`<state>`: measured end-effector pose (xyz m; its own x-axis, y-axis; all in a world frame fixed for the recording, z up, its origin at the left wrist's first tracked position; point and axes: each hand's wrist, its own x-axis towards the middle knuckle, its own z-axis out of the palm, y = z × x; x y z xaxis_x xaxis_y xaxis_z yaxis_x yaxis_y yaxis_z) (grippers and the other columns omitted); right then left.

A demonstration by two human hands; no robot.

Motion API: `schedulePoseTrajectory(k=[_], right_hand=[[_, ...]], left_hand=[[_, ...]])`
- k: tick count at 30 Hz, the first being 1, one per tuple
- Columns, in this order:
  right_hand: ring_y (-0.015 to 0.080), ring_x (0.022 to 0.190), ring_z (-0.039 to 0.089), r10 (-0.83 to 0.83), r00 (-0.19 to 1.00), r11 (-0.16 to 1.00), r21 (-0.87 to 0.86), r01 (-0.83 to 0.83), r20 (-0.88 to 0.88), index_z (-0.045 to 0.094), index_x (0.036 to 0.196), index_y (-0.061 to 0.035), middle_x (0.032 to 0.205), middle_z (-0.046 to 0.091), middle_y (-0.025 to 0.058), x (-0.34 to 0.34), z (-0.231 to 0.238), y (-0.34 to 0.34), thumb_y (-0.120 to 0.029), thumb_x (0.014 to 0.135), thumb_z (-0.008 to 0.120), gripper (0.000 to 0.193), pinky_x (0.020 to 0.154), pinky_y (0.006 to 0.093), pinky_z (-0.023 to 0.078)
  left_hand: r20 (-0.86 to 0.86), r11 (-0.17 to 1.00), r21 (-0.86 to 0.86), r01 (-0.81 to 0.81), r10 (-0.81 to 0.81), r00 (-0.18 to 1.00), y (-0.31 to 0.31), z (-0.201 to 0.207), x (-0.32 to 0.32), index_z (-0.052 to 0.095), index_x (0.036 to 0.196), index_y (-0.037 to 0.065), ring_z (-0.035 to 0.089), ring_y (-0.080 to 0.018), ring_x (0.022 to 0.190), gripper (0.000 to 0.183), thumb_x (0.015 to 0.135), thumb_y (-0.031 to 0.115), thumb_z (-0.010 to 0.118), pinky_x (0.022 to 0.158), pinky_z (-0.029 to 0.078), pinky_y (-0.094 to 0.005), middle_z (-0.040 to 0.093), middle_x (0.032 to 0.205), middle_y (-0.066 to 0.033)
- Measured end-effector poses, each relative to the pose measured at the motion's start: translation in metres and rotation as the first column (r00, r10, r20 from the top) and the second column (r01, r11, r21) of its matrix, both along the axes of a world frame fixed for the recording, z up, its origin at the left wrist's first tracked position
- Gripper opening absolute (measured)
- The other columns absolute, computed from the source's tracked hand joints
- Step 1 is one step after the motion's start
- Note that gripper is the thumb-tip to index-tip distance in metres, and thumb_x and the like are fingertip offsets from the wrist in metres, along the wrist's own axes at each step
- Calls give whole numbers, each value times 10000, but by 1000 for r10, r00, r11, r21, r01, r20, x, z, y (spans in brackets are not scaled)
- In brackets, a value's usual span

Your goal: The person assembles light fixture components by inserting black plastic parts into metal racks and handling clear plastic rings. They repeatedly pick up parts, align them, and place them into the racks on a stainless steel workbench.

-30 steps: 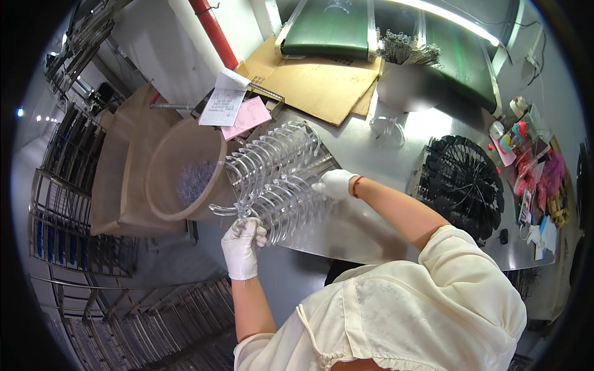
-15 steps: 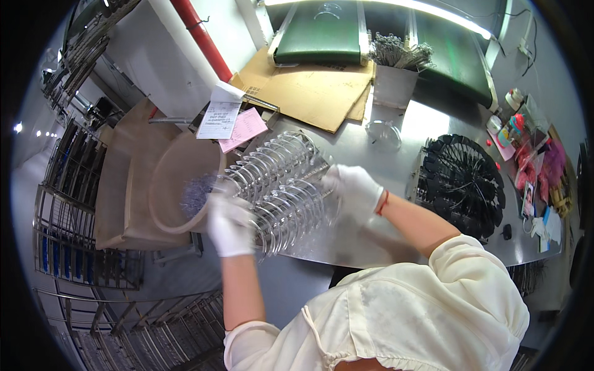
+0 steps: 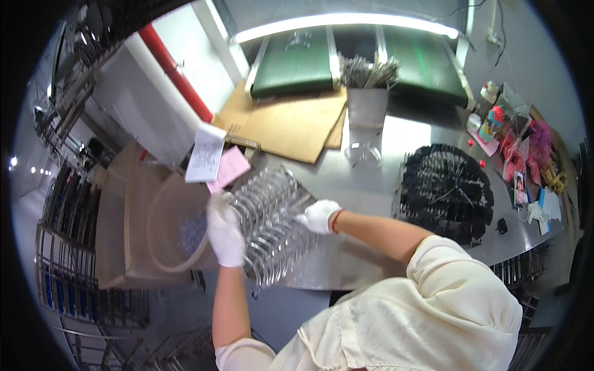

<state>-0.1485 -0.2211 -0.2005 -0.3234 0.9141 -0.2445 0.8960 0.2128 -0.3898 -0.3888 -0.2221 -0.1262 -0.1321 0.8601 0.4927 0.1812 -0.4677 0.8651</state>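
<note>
Lays the left hand (image 3: 224,232), in a white glove, along the left edge of a metal rack (image 3: 272,216), fingers pointing away from the body; too blurred there, so cannot tell whether pinching or only touching. Curls the right hand (image 3: 320,216), likewise gloved and with a red band (image 3: 336,221) at the wrist, closed at the rack's right end, thumb and fingers pressed together on the edge. Holds the rack slantwise between both hands, loaded with rows of clear curved pieces (image 3: 272,260), partly over the near edge of the steel table (image 3: 356,256). Just left of the left hand, shows a brown tub (image 3: 154,238) with a heap of clear bits (image 3: 192,235) inside. Beyond the left hand, shows a white sheet (image 3: 206,153) and a pink sheet (image 3: 229,169), then flat cardboard (image 3: 288,127) farther off. Beyond the right hand, shows a loose clear piece (image 3: 364,154), a grey box (image 3: 367,111) of thin metal wires (image 3: 370,71), and two green conveyor belts (image 3: 294,71) farther away. Well to the right of the right hand, shows a round cluster of black pieces (image 3: 445,195), and past that, bottles (image 3: 492,127) and a spare white glove (image 3: 537,213).
</note>
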Motion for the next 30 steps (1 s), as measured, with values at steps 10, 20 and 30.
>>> schedulePoseTrajectory(k=[10,20,30], right_hand=[[396,945,717,-345,870,823,331,461,-352,717,1055,-90,973,742,211,96,61,50,-391,975,569,345,856,496,553],[307,1017,682,-490,681,122,731,672,-544,714,1067,-157,1081,687,105,240,127,138,-292,946,690,183,861,439,540],[310,1044,686,-595,781,390,780,490,-193,737,1042,-134,1101,688,95,242,156,176,-251,922,657,185,868,464,572]], left_hand=[[-947,801,-178,571,-297,121,14,-55,77,475,1500,44,400,-438,1454,780,926,553,612,1183,278,-626,472,1539,-226],[-944,795,-200,572,-313,104,17,-58,74,497,1500,79,404,-420,1460,740,951,570,573,1187,287,-608,488,1540,-201],[-951,805,-201,558,-296,85,8,-47,68,529,1465,59,415,-363,1455,699,976,557,552,1173,313,-582,504,1518,-189]])
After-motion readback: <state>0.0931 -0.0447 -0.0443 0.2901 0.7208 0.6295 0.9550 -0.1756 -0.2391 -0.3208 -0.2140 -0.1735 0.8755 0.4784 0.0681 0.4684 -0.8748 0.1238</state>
